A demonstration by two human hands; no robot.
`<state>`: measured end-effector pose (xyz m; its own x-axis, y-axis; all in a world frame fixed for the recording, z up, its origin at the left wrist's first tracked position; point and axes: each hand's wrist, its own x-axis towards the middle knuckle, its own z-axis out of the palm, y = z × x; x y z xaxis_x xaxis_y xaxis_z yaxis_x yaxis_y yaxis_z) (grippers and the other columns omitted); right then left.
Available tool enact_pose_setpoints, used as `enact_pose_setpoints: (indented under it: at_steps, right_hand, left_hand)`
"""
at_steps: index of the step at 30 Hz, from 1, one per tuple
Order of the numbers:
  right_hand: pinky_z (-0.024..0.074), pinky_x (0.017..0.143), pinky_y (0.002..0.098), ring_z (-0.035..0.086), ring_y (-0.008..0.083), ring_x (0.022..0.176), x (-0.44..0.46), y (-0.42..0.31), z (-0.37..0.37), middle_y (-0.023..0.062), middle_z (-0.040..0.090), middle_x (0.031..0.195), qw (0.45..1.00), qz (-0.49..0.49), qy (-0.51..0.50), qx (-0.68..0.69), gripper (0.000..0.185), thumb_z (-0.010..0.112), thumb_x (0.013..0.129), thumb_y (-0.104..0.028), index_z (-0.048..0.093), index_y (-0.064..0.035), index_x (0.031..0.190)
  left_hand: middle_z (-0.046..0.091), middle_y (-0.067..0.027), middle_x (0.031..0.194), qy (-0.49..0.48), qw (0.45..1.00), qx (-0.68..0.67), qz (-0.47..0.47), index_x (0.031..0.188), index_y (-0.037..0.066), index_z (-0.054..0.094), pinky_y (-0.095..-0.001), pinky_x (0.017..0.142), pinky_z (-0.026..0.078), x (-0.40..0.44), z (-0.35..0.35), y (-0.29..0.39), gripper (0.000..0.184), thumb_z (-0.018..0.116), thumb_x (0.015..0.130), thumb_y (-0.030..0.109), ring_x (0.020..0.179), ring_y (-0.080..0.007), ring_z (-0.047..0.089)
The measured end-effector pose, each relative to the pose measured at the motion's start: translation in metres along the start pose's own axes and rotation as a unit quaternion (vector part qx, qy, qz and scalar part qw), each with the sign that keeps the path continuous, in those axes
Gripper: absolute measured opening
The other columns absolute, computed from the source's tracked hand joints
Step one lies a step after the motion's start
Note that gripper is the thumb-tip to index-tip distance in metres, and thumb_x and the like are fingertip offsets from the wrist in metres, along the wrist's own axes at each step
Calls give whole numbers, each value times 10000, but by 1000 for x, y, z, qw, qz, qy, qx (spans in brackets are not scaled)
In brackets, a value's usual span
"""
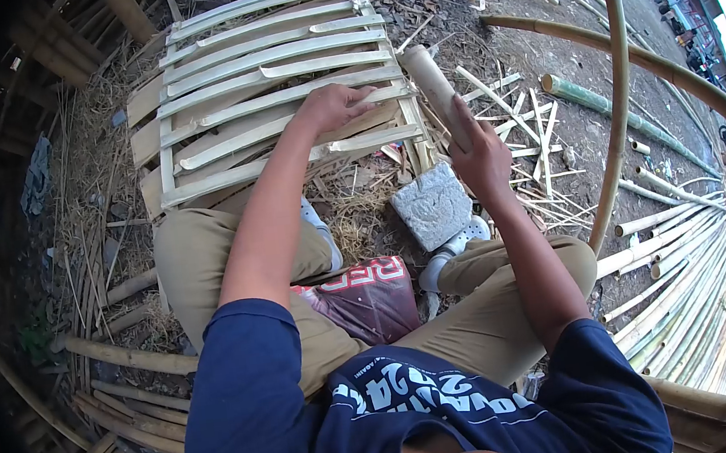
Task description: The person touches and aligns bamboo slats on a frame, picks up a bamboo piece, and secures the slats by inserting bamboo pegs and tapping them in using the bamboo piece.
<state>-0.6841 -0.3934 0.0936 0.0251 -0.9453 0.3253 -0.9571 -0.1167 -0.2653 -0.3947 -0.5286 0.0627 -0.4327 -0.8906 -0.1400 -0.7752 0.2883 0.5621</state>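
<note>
A frame of pale split-bamboo slats [272, 53] lies on the ground in front of me, the slats running across two side strips. My left hand [336, 109] is over its near right part, fingers closed on a bamboo slat [237, 144] close to the right side strip [412, 122]. My right hand [480, 155] grips the lower end of a short, thick piece of bamboo [429, 80], tilted beside the frame's right edge. Below that piece sits a grey stone block [432, 207], near my right foot.
Thin bamboo offcuts [542, 143] litter the ground to the right. Long bamboo poles [680, 262] are stacked farther right, and a curved pole [621, 90] rises nearby. Flat brown sheets [147, 103] lie under the frame. A printed sack [372, 301] lies between my legs.
</note>
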Motion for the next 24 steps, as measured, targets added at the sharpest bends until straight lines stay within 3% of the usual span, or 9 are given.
enact_pose_setpoints:
  at_steps: [3,9,11,13,15,18,21,24]
  right_hand:
    - [570,677,463,717,347,769,2,3,1,129,692,991,1000,-4,10,19,779,736,832,-179,487,-360,1547]
    - [585,739,437,741,353,840,-4,6,4,150,739,1034,998,20,-4,59,773,736,810,-153,515,-308,1535]
    - [589,765,419,748,353,863,-3,11,4,160,760,1032,992,51,-2,112,765,738,796,-152,536,-293,1521]
    - [587,798,400,758,333,879,2,3,-30,162,773,1048,991,96,-62,71,767,747,766,-182,563,-351,1492]
    - [584,792,405,757,328,861,-2,11,-41,156,774,1008,992,89,-57,73,764,739,751,-181,580,-389,1469]
    - [583,801,411,753,332,855,-3,14,-48,158,772,971,990,97,-92,34,744,731,744,-199,600,-398,1448]
    - [574,840,463,739,367,913,4,7,-45,182,754,994,984,106,-141,19,778,728,723,-183,590,-354,1469]
    - [569,841,462,732,373,892,5,3,-40,181,754,955,988,94,-119,34,742,718,734,-174,614,-346,1448]
  left_hand:
    - [733,-144,1217,31,998,-28,45,1398,333,648,-395,971,511,1,5,-6,472,657,972,535,1088,-327,692]
    - [726,-143,1241,2,999,-53,-7,1394,321,652,-389,993,500,2,4,-4,475,677,965,523,1123,-331,682]
    - [726,-143,1242,19,999,-40,18,1391,319,655,-388,994,499,2,6,-6,475,677,964,524,1127,-333,681]
    - [726,-143,1242,30,998,-38,32,1388,317,658,-388,994,499,2,5,-8,474,677,963,526,1129,-333,681]
    - [726,-144,1241,32,998,-51,36,1385,317,660,-388,992,499,2,7,-9,474,677,962,529,1129,-332,680]
    - [732,-150,1215,45,997,-49,43,1382,320,664,-383,976,501,1,7,-7,473,680,959,530,1100,-328,687]
    - [739,-157,1165,-9,998,-65,-21,1382,323,664,-380,951,504,-1,1,1,475,683,956,532,1044,-321,693]
    - [744,-156,1104,20,998,-52,9,1379,331,666,-377,925,504,3,7,-7,467,684,956,529,979,-313,691]
